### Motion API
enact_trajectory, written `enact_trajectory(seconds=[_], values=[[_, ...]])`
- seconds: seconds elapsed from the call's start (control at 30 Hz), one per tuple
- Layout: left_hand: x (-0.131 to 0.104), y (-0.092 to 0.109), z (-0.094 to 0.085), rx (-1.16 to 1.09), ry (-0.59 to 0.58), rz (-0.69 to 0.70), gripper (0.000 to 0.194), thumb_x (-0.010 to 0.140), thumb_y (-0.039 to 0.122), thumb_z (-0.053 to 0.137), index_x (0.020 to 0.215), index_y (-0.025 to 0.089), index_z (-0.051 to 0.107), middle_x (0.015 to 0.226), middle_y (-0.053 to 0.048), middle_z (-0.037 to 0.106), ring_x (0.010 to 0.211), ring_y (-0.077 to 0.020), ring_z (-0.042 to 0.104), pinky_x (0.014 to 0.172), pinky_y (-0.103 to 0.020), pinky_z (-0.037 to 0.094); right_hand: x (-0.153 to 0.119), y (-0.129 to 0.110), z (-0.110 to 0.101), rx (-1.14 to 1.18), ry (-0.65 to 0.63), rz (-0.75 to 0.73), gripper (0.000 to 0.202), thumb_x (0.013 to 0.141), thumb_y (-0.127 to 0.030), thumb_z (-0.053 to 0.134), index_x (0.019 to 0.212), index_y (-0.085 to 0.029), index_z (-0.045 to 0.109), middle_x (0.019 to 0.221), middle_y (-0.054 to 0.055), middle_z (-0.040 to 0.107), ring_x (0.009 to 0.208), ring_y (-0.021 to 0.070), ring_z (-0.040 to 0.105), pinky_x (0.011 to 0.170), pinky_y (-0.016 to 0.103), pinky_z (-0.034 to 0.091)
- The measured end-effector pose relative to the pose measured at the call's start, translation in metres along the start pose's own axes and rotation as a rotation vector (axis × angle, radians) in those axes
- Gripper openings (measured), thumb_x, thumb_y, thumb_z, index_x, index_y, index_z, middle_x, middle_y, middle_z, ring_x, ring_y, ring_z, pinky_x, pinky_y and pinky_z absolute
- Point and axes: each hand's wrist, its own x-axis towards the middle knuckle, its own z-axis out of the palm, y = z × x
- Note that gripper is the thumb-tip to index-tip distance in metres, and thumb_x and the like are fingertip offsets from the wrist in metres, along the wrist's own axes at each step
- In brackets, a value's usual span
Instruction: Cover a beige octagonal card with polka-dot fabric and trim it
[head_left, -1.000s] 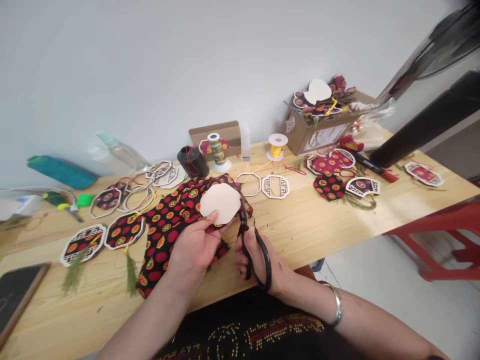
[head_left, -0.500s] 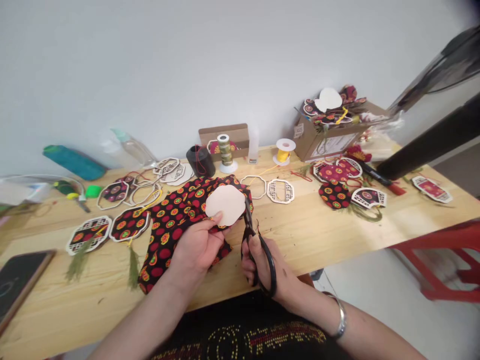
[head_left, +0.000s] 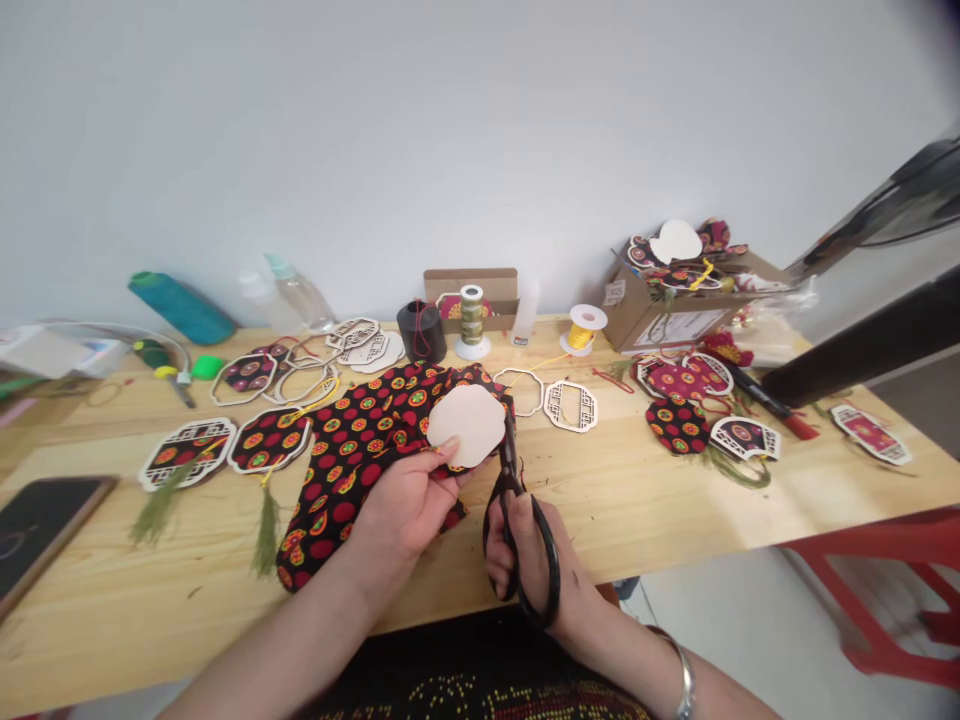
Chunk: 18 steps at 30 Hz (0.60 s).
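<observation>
My left hand pinches a pale, scallop-edged flat piece against black fabric patterned with red dots and orange flowers. The thumb lies on top of the piece; the other fingers are mostly hidden beneath. Most of the cloth spreads over the table to the left. Black-handled scissors are in my right hand, with fingers through the loops. Their blades point away from me, right beside the right edge of the pale piece, at the cloth. How far apart the blades are is hard to see.
Behind the cloth stand a black thread spool, an olive thread spool and a yellow thread spool. Finished ornaments with tassels lie left. A filled cardboard box and a black post are at right.
The whole view has shifted, so the table's things appear lower and slightly to the right. The scissors stay at the pale piece's right edge; both hands keep their hold.
</observation>
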Motion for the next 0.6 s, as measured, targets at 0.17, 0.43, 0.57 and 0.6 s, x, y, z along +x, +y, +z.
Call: enact_trajectory(seconds=[0.17, 0.43, 0.57, 0.6], values=[[0.001, 0.001, -0.002, -0.006, 0.018, -0.011, 0.058, 0.084, -0.011, 0.041, 0.135, 0.013, 0.055, 0.086, -0.007, 0.079, 0.086, -0.0199, 0.075, 0.087, -0.029, 0.059, 0.002, 0.000, 0.000, -0.008, -0.012, 0.004, 0.058, 0.083, -0.077, 0.040, 0.077, -0.019, 0.043, 0.053, -0.009, 0.036, 0.042, 0.0048, 0.035, 0.040, 0.018, 0.033], [0.001, 0.001, -0.002, 0.029, 0.016, 0.013, 0.059, 0.085, -0.011, 0.041, 0.139, 0.012, 0.050, 0.085, -0.007, 0.079, 0.073, -0.0173, 0.075, 0.087, -0.028, 0.059, -0.003, -0.009, -0.001, -0.033, 0.009, 0.038, 0.055, 0.083, -0.076, 0.044, 0.079, -0.021, 0.041, 0.054, -0.010, 0.035, 0.044, 0.0048, 0.033, 0.041, 0.018, 0.031], [0.003, 0.001, -0.004, 0.063, 0.000, 0.025, 0.058, 0.084, -0.011, 0.042, 0.138, 0.011, 0.050, 0.083, -0.006, 0.079, 0.069, -0.0163, 0.075, 0.084, -0.027, 0.060, -0.005, -0.014, -0.003, 0.000, -0.026, 0.061, 0.058, 0.080, -0.079, 0.042, 0.080, -0.021, 0.043, 0.055, -0.009, 0.034, 0.045, 0.0066, 0.034, 0.043, 0.020, 0.033], [0.003, 0.002, -0.006, 0.070, -0.005, 0.025, 0.058, 0.084, -0.011, 0.042, 0.137, 0.011, 0.050, 0.082, -0.006, 0.078, 0.070, -0.0163, 0.075, 0.083, -0.026, 0.060, -0.006, -0.014, -0.004, 0.009, -0.032, 0.064, 0.058, 0.080, -0.080, 0.042, 0.081, -0.022, 0.043, 0.055, -0.009, 0.035, 0.045, 0.0069, 0.035, 0.043, 0.021, 0.034]])
